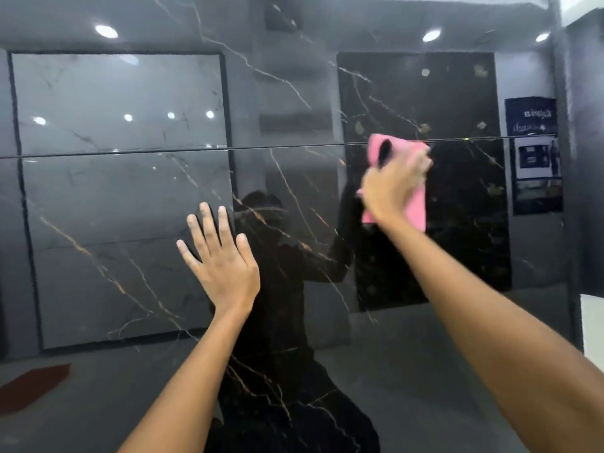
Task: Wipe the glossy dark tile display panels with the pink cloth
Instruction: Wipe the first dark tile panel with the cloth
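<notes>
- I see the pink cloth (412,204) pressed flat against the glossy dark tile panel (294,103), right at the thin horizontal seam (196,150) that splits the upper tile from the lower one; the cloth's top edge just crosses that seam and most of it hangs below.
- My right hand (394,188) is on the cloth, fingers curled over its upper part and holding it against the tile, just under the seam and toward the right end of it.
- My left hand (219,259) lies well below the seam and left of the cloth, fingers spread wide and straight, palm flat on the lower tile, holding nothing.
- The tile itself is black with pale and gold veins running diagonally across the seam.
- Its gloss mirrors the room: round ceiling lights (106,31) show above the seam, a grey framed panel (121,103) reflects across the left part of the seam, and a dark speckled slab (457,223) reflects behind the cloth.
- Below the seam, between my two hands, I make out a dark reflected figure (281,289) of a person.
- At the seam's far right end a blue poster (530,117) shows in the reflection, its lettering too blurred to read.
</notes>
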The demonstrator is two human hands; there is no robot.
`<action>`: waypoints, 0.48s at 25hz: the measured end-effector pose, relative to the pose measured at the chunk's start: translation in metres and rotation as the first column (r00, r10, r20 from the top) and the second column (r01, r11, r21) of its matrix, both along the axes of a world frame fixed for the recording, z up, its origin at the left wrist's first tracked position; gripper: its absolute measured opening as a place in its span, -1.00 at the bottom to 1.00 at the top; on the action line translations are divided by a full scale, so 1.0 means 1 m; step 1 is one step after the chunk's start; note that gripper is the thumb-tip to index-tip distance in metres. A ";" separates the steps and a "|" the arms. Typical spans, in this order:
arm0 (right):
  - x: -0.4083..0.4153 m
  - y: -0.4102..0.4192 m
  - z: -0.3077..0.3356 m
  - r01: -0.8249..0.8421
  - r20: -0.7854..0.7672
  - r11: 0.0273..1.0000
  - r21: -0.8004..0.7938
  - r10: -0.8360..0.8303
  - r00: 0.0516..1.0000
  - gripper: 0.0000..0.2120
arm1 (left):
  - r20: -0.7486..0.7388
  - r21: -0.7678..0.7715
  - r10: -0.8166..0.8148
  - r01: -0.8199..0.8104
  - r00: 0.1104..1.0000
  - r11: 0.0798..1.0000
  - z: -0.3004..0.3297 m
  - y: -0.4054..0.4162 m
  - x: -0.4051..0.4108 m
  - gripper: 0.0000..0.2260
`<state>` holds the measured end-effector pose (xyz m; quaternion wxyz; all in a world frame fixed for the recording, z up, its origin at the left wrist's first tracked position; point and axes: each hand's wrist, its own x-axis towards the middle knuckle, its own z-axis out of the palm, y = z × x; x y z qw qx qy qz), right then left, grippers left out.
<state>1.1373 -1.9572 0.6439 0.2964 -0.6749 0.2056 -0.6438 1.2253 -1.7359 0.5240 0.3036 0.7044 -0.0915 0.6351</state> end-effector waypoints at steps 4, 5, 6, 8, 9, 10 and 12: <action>0.033 0.085 -0.050 -0.178 -0.212 0.371 -0.911 -0.053 0.976 -0.29 | -0.004 0.019 0.018 -0.018 1.000 1.000 -0.001 0.003 -0.002 -0.52; 0.025 0.071 -0.046 -0.181 -0.201 0.310 -0.933 -0.035 0.979 -0.27 | -0.008 0.026 0.013 -0.013 1.000 1.000 0.000 0.004 -0.002 -0.51; 0.019 0.044 -0.036 -0.143 -0.150 0.354 -0.924 0.007 0.989 -0.25 | -0.016 0.027 0.007 -0.006 1.000 1.000 0.000 0.004 -0.003 -0.51; 0.001 -0.016 -0.018 -0.118 -0.096 0.699 -0.705 0.072 0.993 -0.21 | -0.032 0.023 -0.006 0.007 0.999 1.000 0.001 0.003 -0.005 -0.50; -0.010 -0.043 -0.014 -0.097 -0.066 0.860 -0.502 0.074 0.995 -0.22 | -0.035 0.024 -0.004 0.005 0.999 1.000 0.000 0.002 -0.006 -0.50; -0.021 -0.054 -0.012 -0.076 -0.042 0.954 -0.289 0.067 0.997 -0.24 | -0.038 0.028 0.001 0.000 0.999 1.000 0.000 0.001 -0.005 -0.50; -0.017 -0.021 -0.019 -0.018 -0.009 0.977 -0.214 0.017 1.000 -0.30 | -0.040 0.029 0.005 -0.003 0.999 1.000 -0.001 0.002 -0.004 -0.49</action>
